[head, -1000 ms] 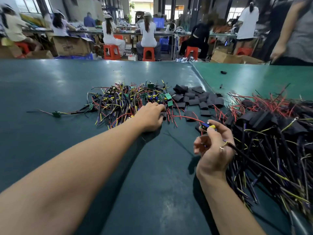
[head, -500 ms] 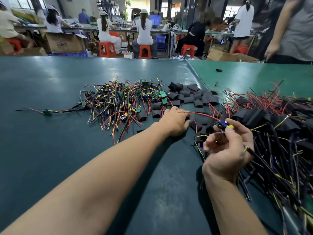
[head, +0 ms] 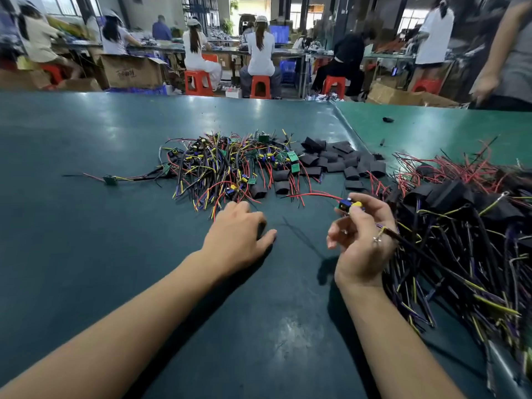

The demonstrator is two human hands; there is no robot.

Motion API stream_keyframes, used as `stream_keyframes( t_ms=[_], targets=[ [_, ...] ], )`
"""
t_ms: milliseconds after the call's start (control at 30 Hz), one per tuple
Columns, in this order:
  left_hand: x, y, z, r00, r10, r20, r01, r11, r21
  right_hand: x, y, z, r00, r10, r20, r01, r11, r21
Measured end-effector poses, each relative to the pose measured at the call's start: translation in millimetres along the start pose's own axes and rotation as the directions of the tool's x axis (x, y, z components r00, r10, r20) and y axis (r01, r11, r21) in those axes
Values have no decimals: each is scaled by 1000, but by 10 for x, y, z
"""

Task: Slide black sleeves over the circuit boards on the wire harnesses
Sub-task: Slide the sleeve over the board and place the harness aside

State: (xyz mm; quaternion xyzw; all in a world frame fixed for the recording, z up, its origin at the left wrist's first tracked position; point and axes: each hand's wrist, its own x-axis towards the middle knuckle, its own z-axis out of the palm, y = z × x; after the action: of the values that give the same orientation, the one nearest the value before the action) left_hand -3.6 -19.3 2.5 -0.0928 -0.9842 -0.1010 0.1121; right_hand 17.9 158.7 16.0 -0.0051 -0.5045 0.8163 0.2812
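A lone board [head: 110,180] lies far left on the table [head: 86,254]. Next comes a heap of wires [head: 218,165], then black sleeves [head: 334,159]. The left hand [head: 239,237] rests palm down near the wires; I cannot tell if it holds anything. The right hand [head: 362,234] pinches a small board [head: 349,205] with red wires. A pile of sleeved wires [head: 466,226] sits far right.

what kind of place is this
Most likely an electronics assembly workshop. A heap of unsleeved wire harnesses and loose black sleeves lie on a long green worktable, and workers on red stools sit at benches behind, with cardboard boxes beside them.
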Motion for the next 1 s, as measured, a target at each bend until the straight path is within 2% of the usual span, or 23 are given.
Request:
stream_keyframes(
  t_ms=[100, 200, 300, 433, 733, 867, 1000],
  targets=[
    [-214, -147, -69, 998, 6, -55, -14, 989, -145, -10, -9, 1, 982, 164, 89, -167, 986, 27],
    [-311, -307, -200, 990, 131, 46, -111, 943, -313, -30, -1, -8, 944, 281, 171, -283, 959, -13],
    [-351, -418, -286, 968, 229, 104, -173, 906, -385, -33, 28, 4, 954, 264, 143, -253, 963, -94],
    [-337, -470, -240, 962, 271, 37, -231, 876, -423, 15, 30, -1, 960, 257, 107, -248, 964, -95],
    [-202, -407, -105, 962, 198, -188, -256, 893, -370, 47, 94, -26, 933, 322, 162, -312, 946, -85],
    [-192, -399, -109, 936, 93, -339, -249, 855, -454, 58, 104, -5, 928, 344, 143, -338, 939, -66],
    [-176, -398, -89, 925, 30, -378, -233, 832, -504, 91, 78, -9, 946, 301, 121, -305, 952, 24]
  ],
)
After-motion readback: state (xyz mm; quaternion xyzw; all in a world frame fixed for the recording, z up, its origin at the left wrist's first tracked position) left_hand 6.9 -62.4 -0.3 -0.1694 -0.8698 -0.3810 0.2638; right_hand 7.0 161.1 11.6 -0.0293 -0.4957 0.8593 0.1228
